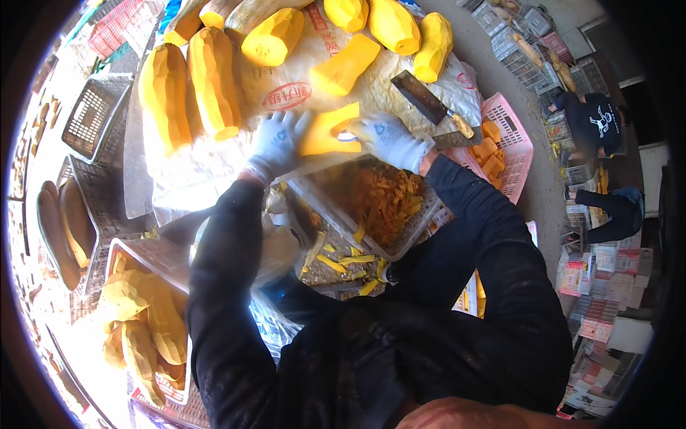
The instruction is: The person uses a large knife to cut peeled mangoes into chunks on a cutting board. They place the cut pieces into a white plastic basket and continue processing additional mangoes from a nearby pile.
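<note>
My left hand (pixel 278 140), in a pale work glove, holds the left end of a peeled, hollowed squash piece (pixel 328 128) at the near edge of the covered table. My right hand (pixel 381 138), gloved too, is closed on a small pale tool (pixel 347 137) at the hollow of that piece; what kind of tool it is cannot be told. Beyond it lies a cut squash chunk (pixel 343 65). A cleaver (pixel 420 97) with a wooden handle rests to the right of my right hand. Peeled long squashes (pixel 214 83) lie at the left of the table.
Below the table edge stands a clear tub (pixel 394 246) holding orange squash pulp. A pink crate (pixel 519 145) with squash chunks stands right. At lower left, a crate (pixel 187 375) holds peeled squashes. Yellow peelings (pixel 332 263) litter the ground. Two people (pixel 597 126) are among crates far right.
</note>
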Action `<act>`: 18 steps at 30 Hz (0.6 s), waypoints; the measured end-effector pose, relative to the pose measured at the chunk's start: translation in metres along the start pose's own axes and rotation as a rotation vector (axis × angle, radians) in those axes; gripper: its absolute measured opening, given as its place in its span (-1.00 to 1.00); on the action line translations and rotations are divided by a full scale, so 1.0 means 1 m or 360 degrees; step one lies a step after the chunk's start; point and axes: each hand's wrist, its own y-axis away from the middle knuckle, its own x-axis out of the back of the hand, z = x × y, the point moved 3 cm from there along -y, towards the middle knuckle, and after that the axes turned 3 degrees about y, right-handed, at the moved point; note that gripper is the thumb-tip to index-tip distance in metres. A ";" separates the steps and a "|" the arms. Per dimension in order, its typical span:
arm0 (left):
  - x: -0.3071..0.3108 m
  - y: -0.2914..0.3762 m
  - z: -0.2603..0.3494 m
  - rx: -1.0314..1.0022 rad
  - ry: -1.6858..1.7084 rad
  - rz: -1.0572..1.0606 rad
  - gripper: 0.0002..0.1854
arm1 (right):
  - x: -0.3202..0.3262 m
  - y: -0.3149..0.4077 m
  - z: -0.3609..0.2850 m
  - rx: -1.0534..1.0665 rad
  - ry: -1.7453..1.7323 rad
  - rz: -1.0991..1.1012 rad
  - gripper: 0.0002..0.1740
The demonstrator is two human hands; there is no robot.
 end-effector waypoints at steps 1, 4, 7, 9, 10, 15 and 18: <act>-0.001 0.001 -0.001 -0.0022 -0.0001 -0.0004 -0.20 | 0.009 0.009 0.003 0.0120 0.0017 -0.0037 -0.75; -0.002 0.001 -0.002 -0.0066 -0.0009 0.0042 -0.19 | 0.037 0.053 0.012 0.0147 0.0132 -0.0589 -0.72; -0.003 0.001 -0.001 -0.0023 -0.0035 0.0060 -0.18 | 0.056 0.066 0.015 -0.0024 0.0166 -0.0372 -0.69; -0.001 0.000 0.000 -0.0036 -0.0031 0.0067 -0.18 | 0.058 0.053 0.013 -0.0169 0.0075 0.0106 -0.68; -0.001 -0.001 0.000 -0.0005 -0.0040 -0.0007 -0.14 | 0.052 0.043 0.009 -0.0230 0.0046 0.0192 -0.69; 0.001 -0.006 0.004 0.0175 0.0010 -0.0164 -0.02 | 0.022 0.013 -0.009 -0.0819 -0.0074 0.0433 -0.80; 0.005 -0.006 0.006 0.0176 0.0014 -0.0190 -0.02 | 0.017 0.011 -0.015 -0.0951 0.0042 0.0617 -0.78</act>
